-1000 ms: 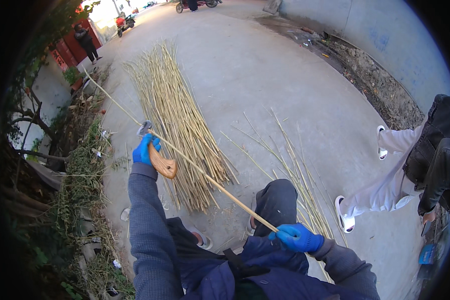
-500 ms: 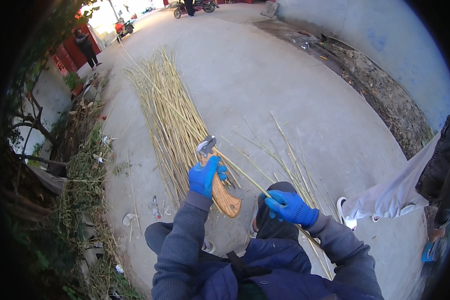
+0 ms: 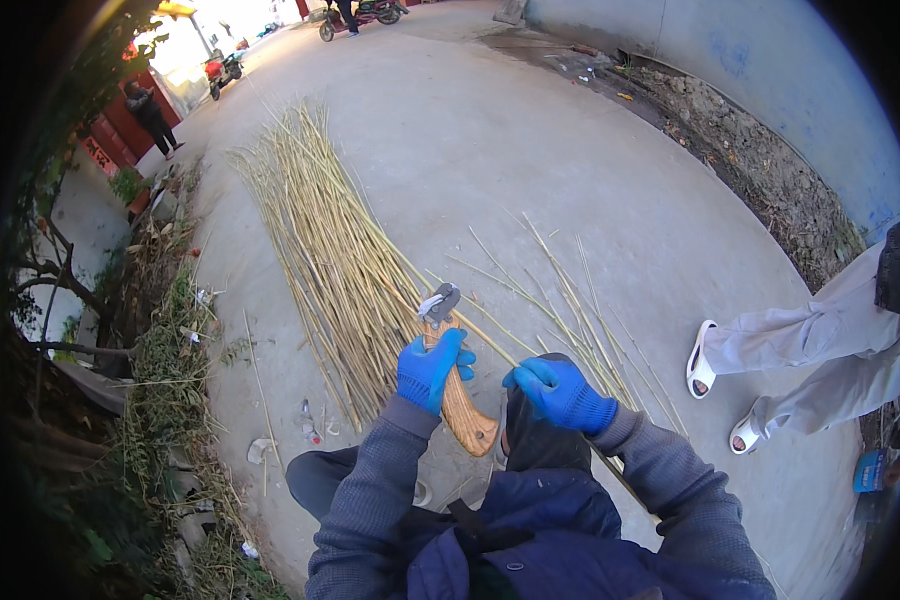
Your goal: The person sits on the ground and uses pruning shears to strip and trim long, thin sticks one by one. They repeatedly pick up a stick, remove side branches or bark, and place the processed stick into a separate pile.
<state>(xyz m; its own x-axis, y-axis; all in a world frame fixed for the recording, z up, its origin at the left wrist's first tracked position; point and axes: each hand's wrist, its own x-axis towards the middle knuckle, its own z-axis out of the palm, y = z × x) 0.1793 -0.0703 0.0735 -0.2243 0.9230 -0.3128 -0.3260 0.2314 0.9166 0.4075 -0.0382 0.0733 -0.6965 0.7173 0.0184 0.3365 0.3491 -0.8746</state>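
Both my hands wear blue gloves. My left hand (image 3: 432,368) is closed around a curved wooden-handled tool (image 3: 462,412) with a grey metal head (image 3: 440,303), held upright over the pavement. My right hand (image 3: 560,392) is closed on a long thin straw-coloured stalk (image 3: 492,343). That stalk slants up and left, passing close beside the metal head; whether it touches the head I cannot tell. Beyond my left hand lies a big pile of similar dry stalks (image 3: 330,240). A smaller loose group of stalks (image 3: 580,330) lies beyond and beside my right hand.
At right stands a person in light trousers (image 3: 820,335) and white slippers, near a blue object (image 3: 869,470). Weeds and debris (image 3: 165,375) line the left side. A dirt strip (image 3: 760,150) runs along the right wall. Farther off are another person (image 3: 150,117) and motorbikes (image 3: 375,12).
My hands have come closer together, the left with the tool moving right and the right moving slightly left. The view has shifted, showing more of the person at right, whose feet are now apart.
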